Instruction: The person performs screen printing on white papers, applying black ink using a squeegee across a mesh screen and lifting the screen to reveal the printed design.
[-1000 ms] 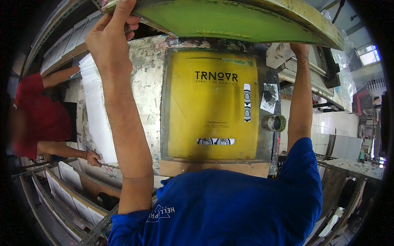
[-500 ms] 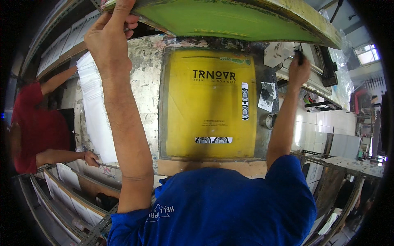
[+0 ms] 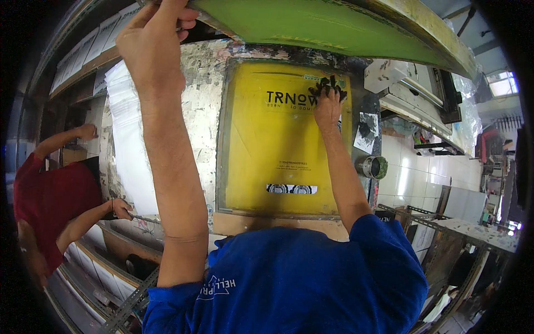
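Note:
My left hand (image 3: 153, 47) is closed on the left corner of a raised screen-printing frame (image 3: 328, 28) with green mesh, tilted up at the far side. Below it lies a yellow printing screen (image 3: 278, 133) in a grey frame, with black lettering across its upper part. My right hand (image 3: 329, 106) presses a crumpled black rag (image 3: 328, 88) onto the yellow screen's upper right, covering the end of the lettering. A patterned black-and-white strip (image 3: 291, 189) lies along its lower part; a second strip beside my right wrist is mostly hidden.
A stack of white sheets (image 3: 125, 133) lies left on the stained table. To the right are an ink-smeared paper (image 3: 366, 132), an open can (image 3: 372, 166) and a white box (image 3: 384, 75). A co-worker in a red shirt (image 3: 53, 195) stands at the left, beside racks.
My right hand has come from beside the white box onto the yellow screen, bringing the black rag. My left hand still holds the raised frame. The co-worker's upper hand has drawn back from the sheets.

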A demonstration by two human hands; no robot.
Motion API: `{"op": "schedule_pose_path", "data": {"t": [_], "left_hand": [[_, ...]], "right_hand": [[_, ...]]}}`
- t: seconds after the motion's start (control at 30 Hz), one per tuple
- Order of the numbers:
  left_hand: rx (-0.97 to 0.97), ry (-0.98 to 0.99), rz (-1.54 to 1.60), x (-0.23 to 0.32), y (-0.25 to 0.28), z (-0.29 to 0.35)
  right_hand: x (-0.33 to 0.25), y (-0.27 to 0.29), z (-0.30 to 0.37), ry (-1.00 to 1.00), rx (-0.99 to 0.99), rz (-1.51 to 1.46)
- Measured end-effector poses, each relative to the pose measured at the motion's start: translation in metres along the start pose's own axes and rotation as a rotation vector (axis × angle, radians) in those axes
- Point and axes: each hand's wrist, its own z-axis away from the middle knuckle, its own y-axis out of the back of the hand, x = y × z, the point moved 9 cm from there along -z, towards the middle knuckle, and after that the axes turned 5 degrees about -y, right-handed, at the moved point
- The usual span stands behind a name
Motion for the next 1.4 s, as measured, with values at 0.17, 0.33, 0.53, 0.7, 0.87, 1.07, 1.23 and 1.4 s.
{"op": "schedule_pose_path", "data": {"t": [0.17, 0.33, 0.53, 0.7, 0.87, 1.07, 1.23, 1.4], "left_hand": [[-0.043, 0.002, -0.027, 0.0, 0.002, 0.0], [-0.114, 0.014, -0.002, -0.003, -0.002, 0.001], [-0.103, -0.001, -0.008, -0.011, 0.002, -0.006], [-0.106, -0.002, 0.058, 0.005, 0.0, 0.001], [-0.104, 0.068, 0.031, -0.007, -0.005, -0.005], [-0.101, -0.019, 0.099, 0.012, -0.001, 0.002], [-0.155, 0.022, 0.199, -0.025, -0.005, -0.015], [-0.134, 0.093, 0.11, -0.019, 0.002, -0.005]], "right_hand": [[-0.006, -0.008, 0.034, -0.056, -0.095, -0.029], [-0.006, -0.015, 0.002, -0.096, -0.048, 0.07], [-0.084, -0.025, 0.037, 0.103, -0.129, 0.012], [-0.04, -0.015, 0.005, -0.126, -0.105, 0.067], [-0.134, -0.034, 0.017, 0.038, -0.345, 0.043], [-0.13, -0.023, 0.005, 0.158, -0.183, -0.055], [-0.148, -0.018, 0.014, 0.089, -0.131, -0.029], [-0.171, -0.018, 0.018, 0.214, -0.179, -0.155]]}}
